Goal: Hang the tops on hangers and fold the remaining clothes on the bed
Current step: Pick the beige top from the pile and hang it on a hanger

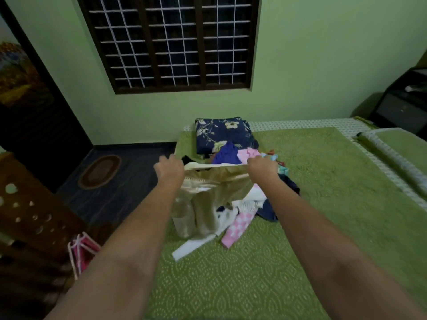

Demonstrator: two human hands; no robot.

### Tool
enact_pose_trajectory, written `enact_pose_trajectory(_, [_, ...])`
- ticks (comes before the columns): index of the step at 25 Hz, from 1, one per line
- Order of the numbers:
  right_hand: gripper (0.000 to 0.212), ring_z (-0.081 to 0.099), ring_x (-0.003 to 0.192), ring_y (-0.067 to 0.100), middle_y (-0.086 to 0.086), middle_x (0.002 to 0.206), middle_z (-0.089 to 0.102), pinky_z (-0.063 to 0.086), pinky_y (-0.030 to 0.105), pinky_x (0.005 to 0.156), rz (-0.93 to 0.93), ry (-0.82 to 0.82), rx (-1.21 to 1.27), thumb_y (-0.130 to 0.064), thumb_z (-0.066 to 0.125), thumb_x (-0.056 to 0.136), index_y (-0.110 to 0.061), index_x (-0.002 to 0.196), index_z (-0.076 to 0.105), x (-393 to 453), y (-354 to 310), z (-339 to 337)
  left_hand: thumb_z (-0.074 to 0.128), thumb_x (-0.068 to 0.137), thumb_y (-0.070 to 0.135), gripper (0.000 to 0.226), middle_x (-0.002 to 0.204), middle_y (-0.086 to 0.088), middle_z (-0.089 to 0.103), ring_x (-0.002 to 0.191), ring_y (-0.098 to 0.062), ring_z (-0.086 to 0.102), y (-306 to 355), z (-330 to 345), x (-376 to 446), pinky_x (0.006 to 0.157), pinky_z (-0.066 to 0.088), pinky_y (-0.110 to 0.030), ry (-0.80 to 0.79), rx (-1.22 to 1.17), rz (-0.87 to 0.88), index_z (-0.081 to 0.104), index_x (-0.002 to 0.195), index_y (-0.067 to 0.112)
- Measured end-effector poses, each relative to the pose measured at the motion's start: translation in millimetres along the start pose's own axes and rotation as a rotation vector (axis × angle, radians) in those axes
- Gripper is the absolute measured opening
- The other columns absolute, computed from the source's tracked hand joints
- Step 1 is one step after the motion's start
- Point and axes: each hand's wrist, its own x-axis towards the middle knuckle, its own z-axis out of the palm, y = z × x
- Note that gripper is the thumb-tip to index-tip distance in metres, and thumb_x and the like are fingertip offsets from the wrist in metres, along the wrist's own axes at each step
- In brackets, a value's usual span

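I hold a beige, shiny garment [215, 195] stretched out in the air over the bed [312, 204]. My left hand [169, 169] grips its top left edge and my right hand [262, 167] grips its top right edge. The cloth hangs down between my arms and hides part of a pile of clothes [247, 204] lying on the green bedspread. In the pile I see a pink checked piece [238, 227], a white piece [191, 247], a dark blue piece [268, 211] and a purple piece [226, 153].
A navy floral pillow [221, 132] lies at the far end of the bed, under a barred window [171, 42]. A wooden piece of furniture [30, 215] and pink hangers [80, 252] stand at the left. An oval mat [99, 172] lies on the dark floor.
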Motion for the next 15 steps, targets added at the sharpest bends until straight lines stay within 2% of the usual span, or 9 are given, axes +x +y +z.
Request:
enact_pose_trajectory(2, [0.035, 0.050, 0.121, 0.033, 0.009, 0.133, 0.052, 0.045, 0.044, 0.095, 0.087, -0.250, 0.008, -0.009, 0.038, 0.097, -0.009, 0.127, 0.055, -52.2, 1.8, 26.8, 0.041, 0.096, 0.012, 0.034, 0.128, -0.009, 0.053, 0.116, -0.031, 0.051, -16.3, 34.4, -43.8, 0.084, 0.044, -0.039, -0.153, -0.030, -0.048, 0.055, 0.126, 0.013])
enact_pose_trajectory(4, [0.027, 0.057, 0.109, 0.031, 0.011, 0.120, 0.059, 0.049, 0.039, 0.084, 0.128, -0.338, 0.126, -0.008, 0.043, 0.095, -0.006, 0.117, 0.059, -83.7, 7.1, 26.3, 0.043, 0.096, 0.019, 0.033, 0.131, -0.014, 0.052, 0.117, -0.033, 0.052, -32.6, 52.5, -72.9, 0.089, 0.045, -0.041, -0.190, -0.125, -0.056, 0.050, 0.127, 0.010])
enact_pose_trajectory(5, [0.021, 0.061, 0.095, 0.029, 0.011, 0.103, 0.063, 0.049, 0.036, 0.074, 0.105, -0.338, 0.203, -0.007, 0.047, 0.093, -0.005, 0.108, 0.061, -90.2, 5.4, 13.5, 0.048, 0.096, 0.027, 0.036, 0.131, -0.016, 0.052, 0.117, -0.034, 0.052, -31.8, 53.2, -78.1, 0.090, 0.045, -0.040, -0.183, -0.240, 0.003, 0.048, 0.127, 0.009])
enact_pose_trajectory(7, [0.016, 0.064, 0.069, 0.023, 0.009, 0.071, 0.061, 0.049, 0.030, 0.063, 0.059, -0.285, 0.327, -0.004, 0.048, 0.092, 0.000, 0.094, 0.063, -93.7, -5.3, -17.7, 0.061, 0.090, 0.039, 0.046, 0.129, -0.013, 0.054, 0.115, -0.029, 0.054, -5.1, 40.7, -90.4, 0.091, 0.043, -0.035, -0.281, -0.606, 0.259, 0.048, 0.123, 0.009])
enact_pose_trajectory(9, [0.030, 0.067, 0.059, 0.019, 0.006, 0.057, 0.065, 0.053, 0.029, 0.064, 0.076, -0.315, 0.435, -0.006, 0.043, 0.096, 0.004, 0.075, 0.062, -94.8, -22.9, -50.2, 0.065, 0.087, 0.043, 0.046, 0.124, -0.006, 0.057, 0.111, -0.021, 0.055, 38.6, 25.3, -105.7, 0.089, 0.043, -0.033, -0.417, -0.890, 0.514, 0.052, 0.121, 0.015])
enact_pose_trajectory(10, [0.037, 0.066, 0.054, 0.019, 0.005, 0.049, 0.064, 0.055, 0.030, 0.068, 0.064, -0.319, 0.445, -0.006, 0.041, 0.096, 0.002, 0.067, 0.061, -94.2, -29.2, -59.8, 0.064, 0.088, 0.044, 0.042, 0.120, -0.003, 0.058, 0.107, -0.020, 0.056, 55.8, 19.6, -109.9, 0.088, 0.044, -0.033, -0.436, -0.996, 0.573, 0.053, 0.118, 0.017])
enact_pose_trajectory(13, [0.034, 0.067, 0.053, 0.022, 0.005, 0.040, 0.060, 0.056, 0.036, 0.080, 0.026, -0.229, 0.398, -0.007, 0.045, 0.092, -0.004, 0.061, 0.060, -97.0, -31.5, -73.7, 0.058, 0.095, 0.029, 0.017, 0.096, -0.007, 0.059, 0.087, -0.025, 0.059, 73.4, 10.9, -109.7, 0.084, 0.052, -0.045, -0.312, -1.260, 0.557, 0.056, 0.102, 0.014])
enact_pose_trajectory(14, [0.034, 0.069, 0.054, 0.022, 0.007, 0.043, 0.062, 0.057, 0.038, 0.080, 0.043, -0.213, 0.406, -0.007, 0.045, 0.091, -0.004, 0.063, 0.062, -101.4, -28.0, -77.6, 0.058, 0.095, 0.027, 0.012, 0.089, -0.008, 0.060, 0.081, -0.026, 0.061, 71.2, 9.8, -109.6, 0.079, 0.055, -0.044, -0.297, -1.302, 0.538, 0.057, 0.095, 0.014])
enact_pose_trajectory(15, [0.037, 0.069, 0.054, 0.022, 0.008, 0.046, 0.063, 0.058, 0.038, 0.077, 0.042, -0.208, 0.424, -0.008, 0.042, 0.093, -0.004, 0.063, 0.064, -102.4, -23.7, -78.4, 0.057, 0.095, 0.027, 0.012, 0.085, -0.007, 0.061, 0.077, -0.025, 0.063, 68.5, 6.7, -111.9, 0.069, 0.056, -0.037, -0.297, -1.321, 0.544, 0.056, 0.088, 0.017])
